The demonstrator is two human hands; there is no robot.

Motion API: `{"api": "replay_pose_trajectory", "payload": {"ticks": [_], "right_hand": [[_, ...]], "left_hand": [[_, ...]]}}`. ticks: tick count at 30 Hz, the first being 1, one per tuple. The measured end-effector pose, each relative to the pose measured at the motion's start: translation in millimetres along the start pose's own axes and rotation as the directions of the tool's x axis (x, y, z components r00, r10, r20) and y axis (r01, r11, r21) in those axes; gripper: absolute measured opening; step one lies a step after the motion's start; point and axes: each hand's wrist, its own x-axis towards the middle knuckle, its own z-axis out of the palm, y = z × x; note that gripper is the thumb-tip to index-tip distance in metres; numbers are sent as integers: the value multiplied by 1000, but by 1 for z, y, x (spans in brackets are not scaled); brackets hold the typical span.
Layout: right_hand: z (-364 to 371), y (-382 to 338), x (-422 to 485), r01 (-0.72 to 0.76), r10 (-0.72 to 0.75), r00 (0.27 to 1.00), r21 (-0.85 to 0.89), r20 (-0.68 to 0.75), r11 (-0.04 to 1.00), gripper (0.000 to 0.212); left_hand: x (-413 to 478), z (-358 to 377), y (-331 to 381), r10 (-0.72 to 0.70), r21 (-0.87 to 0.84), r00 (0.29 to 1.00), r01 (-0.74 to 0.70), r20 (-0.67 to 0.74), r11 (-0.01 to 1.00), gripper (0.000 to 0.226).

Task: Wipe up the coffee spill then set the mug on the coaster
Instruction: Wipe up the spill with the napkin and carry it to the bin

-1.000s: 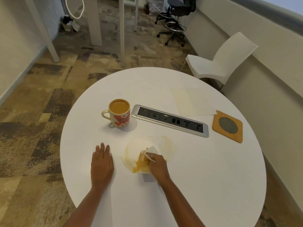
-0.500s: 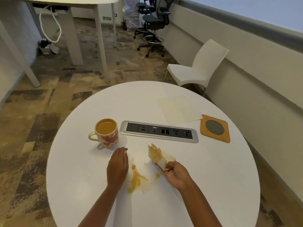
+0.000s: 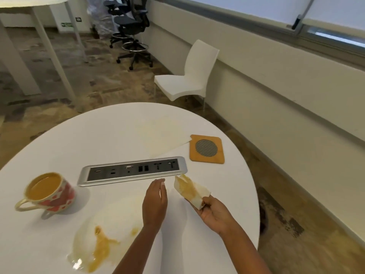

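Observation:
A cream mug (image 3: 49,192) with red hearts, full of coffee, stands at the left of the round white table (image 3: 227,194). A brown coffee spill (image 3: 100,248) with a pale smear lies near the table's front edge. My right hand (image 3: 212,213) holds a coffee-stained folded paper towel (image 3: 190,190) above the table, right of the spill. My left hand (image 3: 155,202) hovers with straight fingers, just left of the towel. A square wooden coaster (image 3: 207,149) with a grey mesh centre lies at the right.
A silver power-socket strip (image 3: 132,171) is set into the table between mug and coaster. A clean paper sheet (image 3: 164,133) lies behind it. A white chair (image 3: 189,76) stands beyond the table, and office chairs (image 3: 130,32) farther back.
My right hand lifted the stained towel off the spill and moved it right. My left hand left the table and came toward the towel. The view swung to the right.

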Motion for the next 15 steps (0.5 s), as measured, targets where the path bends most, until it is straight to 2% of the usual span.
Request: {"api": "replay_pose_trajectory", "payload": {"ticks": [3, 6, 9, 15], "right_hand": [[-23, -43, -6, 57, -57, 998, 49, 1, 997, 35], [-47, -88, -11, 120, -117, 992, 69, -43, 990, 33], [-76, -131, -11, 159, -152, 983, 69, -99, 985, 26], [-143, -206, 0, 240, -226, 949, 40, -218, 970, 27]], "left_hand": [[-3, 50, 25, 5, 3, 997, -6, 75, 1000, 45], [-7, 101, 48, 29, 14, 988, -31, 153, 999, 30], [-8, 148, 74, 63, 25, 973, -71, 222, 997, 30], [-8, 224, 113, 133, 103, 936, -175, 327, 979, 32]]}}
